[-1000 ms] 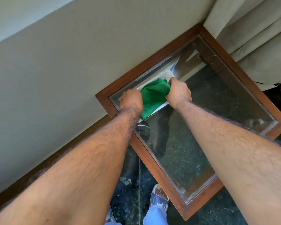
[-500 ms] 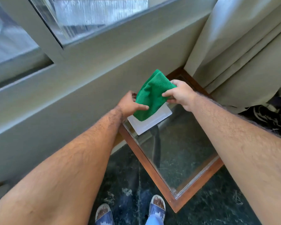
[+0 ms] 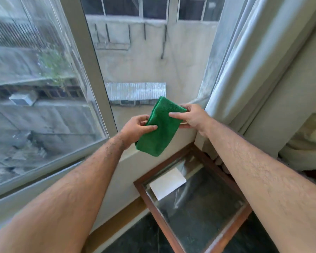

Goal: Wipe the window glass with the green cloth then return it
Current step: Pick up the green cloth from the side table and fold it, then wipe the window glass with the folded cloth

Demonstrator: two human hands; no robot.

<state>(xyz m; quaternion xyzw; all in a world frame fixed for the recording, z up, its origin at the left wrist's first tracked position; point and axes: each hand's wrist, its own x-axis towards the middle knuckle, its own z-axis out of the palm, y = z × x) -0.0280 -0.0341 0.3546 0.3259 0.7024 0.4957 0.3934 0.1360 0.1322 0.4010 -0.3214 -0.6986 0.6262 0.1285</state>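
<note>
My view has swung up from the table to the window, and the green cloth (image 3: 158, 128) that lay on the white pad (image 3: 167, 183) a moment ago is now lifted clear of it, held up in front of the glass.

On the left, the big window pane (image 3: 38, 92) shows the street below, with the pale frame upright (image 3: 91, 70) dividing it from the middle pane (image 3: 150, 57). My left hand (image 3: 136, 126) pinches the cloth's left edge, thumb laid across the front and fingers curled behind. The cloth hangs folded between my hands, its lower end drooping toward the sill, not yet touching any glass. My right hand (image 3: 192, 115) grips the upper right edge, thumb on the front. Further right the curtain (image 3: 244, 61) hangs close to the pane, and below sits the glass-topped table (image 3: 171, 229) with the bare pad.

I judge the step in hand is readying the cloth to wipe. To do it well I should settle it into a flat pad in one palm, press it flush on the glass, and keep it clear of the curtain.

Half a second ago the cloth hung just over the pad; now it is well above it.
</note>
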